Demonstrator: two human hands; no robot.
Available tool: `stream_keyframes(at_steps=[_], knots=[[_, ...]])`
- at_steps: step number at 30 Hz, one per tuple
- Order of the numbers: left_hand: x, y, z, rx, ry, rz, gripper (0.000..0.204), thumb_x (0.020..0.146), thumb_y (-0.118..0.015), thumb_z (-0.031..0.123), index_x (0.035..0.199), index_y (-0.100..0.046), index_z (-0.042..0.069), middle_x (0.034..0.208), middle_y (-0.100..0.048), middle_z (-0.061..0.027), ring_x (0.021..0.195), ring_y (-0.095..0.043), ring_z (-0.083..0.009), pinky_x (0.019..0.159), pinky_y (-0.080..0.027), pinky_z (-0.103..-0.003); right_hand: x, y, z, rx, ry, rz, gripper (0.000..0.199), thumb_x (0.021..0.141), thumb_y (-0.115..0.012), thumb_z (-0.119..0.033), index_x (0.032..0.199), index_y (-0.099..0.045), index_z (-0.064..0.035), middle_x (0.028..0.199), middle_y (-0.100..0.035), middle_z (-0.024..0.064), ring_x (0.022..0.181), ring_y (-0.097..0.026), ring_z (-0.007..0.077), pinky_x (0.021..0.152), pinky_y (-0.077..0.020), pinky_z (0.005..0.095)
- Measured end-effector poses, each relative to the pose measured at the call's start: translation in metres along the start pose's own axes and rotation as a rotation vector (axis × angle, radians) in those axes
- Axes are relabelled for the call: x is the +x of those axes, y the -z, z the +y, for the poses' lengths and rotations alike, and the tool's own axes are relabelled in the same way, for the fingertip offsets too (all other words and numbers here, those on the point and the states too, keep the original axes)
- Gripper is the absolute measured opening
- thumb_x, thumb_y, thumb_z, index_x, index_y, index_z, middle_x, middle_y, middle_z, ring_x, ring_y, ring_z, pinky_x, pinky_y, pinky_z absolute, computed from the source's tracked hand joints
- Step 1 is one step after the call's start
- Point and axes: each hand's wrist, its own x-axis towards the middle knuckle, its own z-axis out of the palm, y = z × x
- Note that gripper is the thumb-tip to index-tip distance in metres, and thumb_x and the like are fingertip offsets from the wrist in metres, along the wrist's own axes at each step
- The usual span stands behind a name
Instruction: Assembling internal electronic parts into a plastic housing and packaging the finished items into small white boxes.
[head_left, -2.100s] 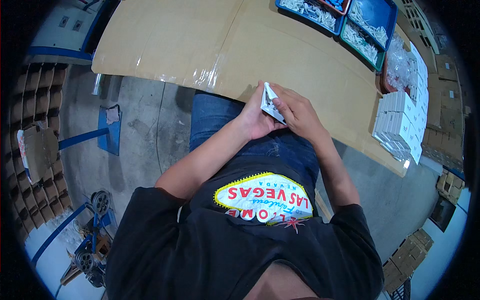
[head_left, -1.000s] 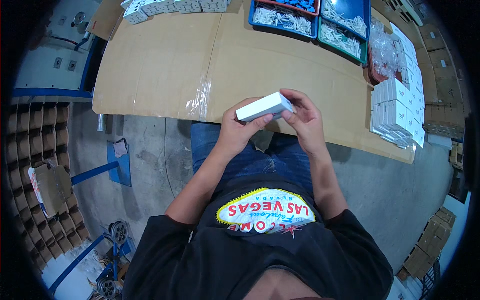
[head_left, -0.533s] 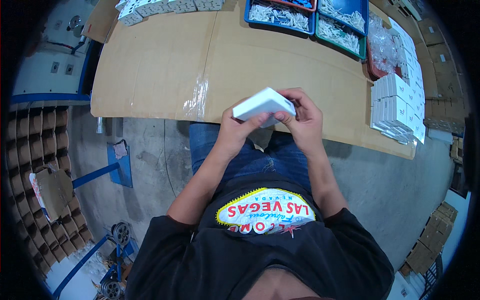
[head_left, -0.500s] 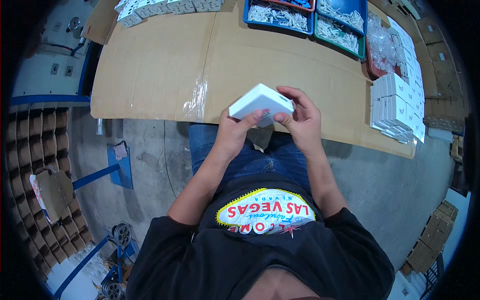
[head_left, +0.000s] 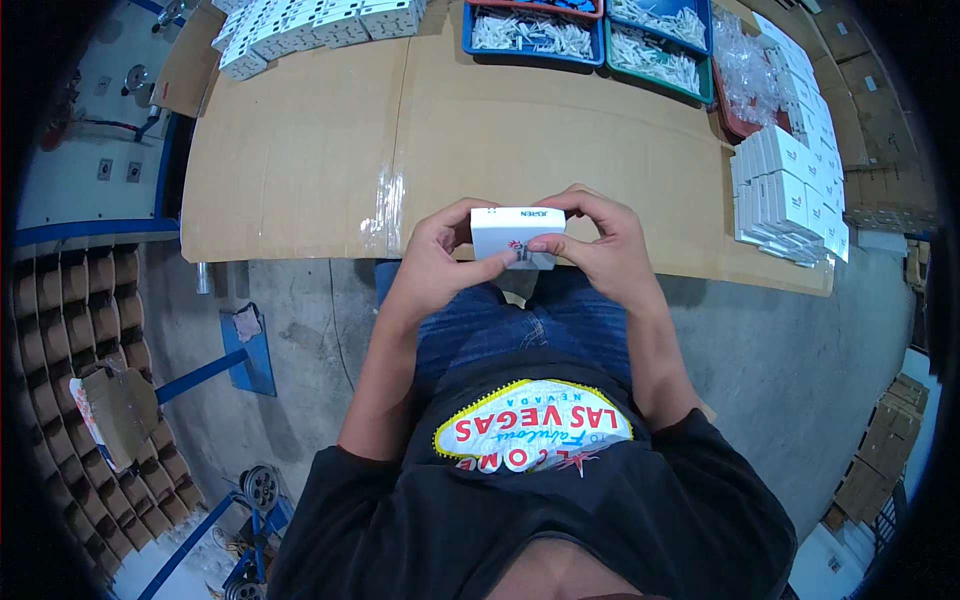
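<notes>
A small white box (head_left: 492, 236) with a little print on its faces is held between my two hands, over the front edge of the cardboard-covered table (head_left: 480, 150). My left hand (head_left: 436, 262) grips its left end, the thumb lying along the lower front face. At the right end my right hand (head_left: 606, 245) has its thumb on the front face and its fingers curled over the top edge. One narrow side of the box is turned up. The far side of the box is hidden.
Stacked white boxes (head_left: 790, 190) stand at the table's right edge, and a row of printed white boxes (head_left: 300, 35) at the back left. Blue trays (head_left: 535, 58) and a green tray (head_left: 660, 85) at the back hold small white pieces. Clear plastic bags (head_left: 748, 75) fill a red tray.
The box has turned from a tilted angle to nearly level, its narrow side now facing up. My left hand has moved left and my right thumb has shifted onto the front face.
</notes>
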Motion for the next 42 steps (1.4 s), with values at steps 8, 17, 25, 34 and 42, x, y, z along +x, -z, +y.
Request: stream_keyframes(at_steps=[8, 17, 25, 34, 42], knots=[[0.003, -0.019, -0.01, -0.46, 0.087, 0.297, 0.035, 0.089, -0.079, 0.004, 0.118, -0.058, 0.004, 0.106, -0.067, -0.0045, 0.1, -0.067, -0.0127, 0.086, -0.057, -0.03, 0.004, -0.034, 0.001, 0.502, -0.027, 0.343, 0.05, 0.084, -0.086, -0.016, 0.128, -0.067, -0.0014, 0.111, -0.072, 0.0067, 0.103, -0.067, 0.0156, 0.096, -0.0518, 0.0329], [-0.005, -0.014, -0.012, -0.307, -0.079, 0.176, 0.045, 0.086, -0.082, 0.001, 0.125, -0.061, 0.002, 0.108, -0.066, -0.003, 0.105, -0.064, -0.0125, 0.092, -0.054, -0.028, -0.005, -0.03, -0.003, 0.458, 0.031, 0.162, 0.039, 0.087, -0.082, -0.009, 0.123, -0.068, 0.0011, 0.118, -0.07, 0.0088, 0.107, -0.065, 0.0148, 0.094, -0.053, 0.0295], [-0.002, -0.011, -0.007, -0.238, -0.194, 0.101, 0.038, 0.083, -0.082, -0.001, 0.118, -0.069, 0.002, 0.111, -0.068, -0.0059, 0.104, -0.065, -0.0141, 0.091, -0.053, -0.027, -0.007, -0.026, -0.003, 0.413, 0.077, 0.148, 0.032, 0.084, -0.081, -0.003, 0.114, -0.073, -0.0004, 0.117, -0.073, 0.0129, 0.11, -0.069, 0.0215, 0.097, -0.053, 0.0334], [-0.003, -0.017, 0.001, -0.128, -0.279, 0.147, 0.038, 0.083, -0.083, 0.001, 0.118, -0.069, 0.0, 0.114, -0.07, -0.0099, 0.108, -0.066, -0.0185, 0.095, -0.053, -0.031, -0.007, -0.017, -0.003, 0.231, 0.133, 0.126, 0.034, 0.082, -0.083, -0.001, 0.114, -0.073, 0.0, 0.11, -0.07, 0.0103, 0.103, -0.067, 0.0182, 0.089, -0.0538, 0.0303], [0.004, -0.014, -0.014, -0.121, -0.069, 0.194, 0.034, 0.096, -0.074, 0.009, 0.127, -0.063, 0.0, 0.116, -0.069, -0.0068, 0.107, -0.064, -0.0129, 0.092, -0.053, -0.029, -0.004, -0.025, 0.009, 0.353, -0.081, 0.188, 0.022, 0.088, -0.081, -0.008, 0.106, -0.073, -0.0002, 0.099, -0.075, 0.0072, 0.091, -0.069, 0.0138, 0.08, -0.054, 0.0287]])
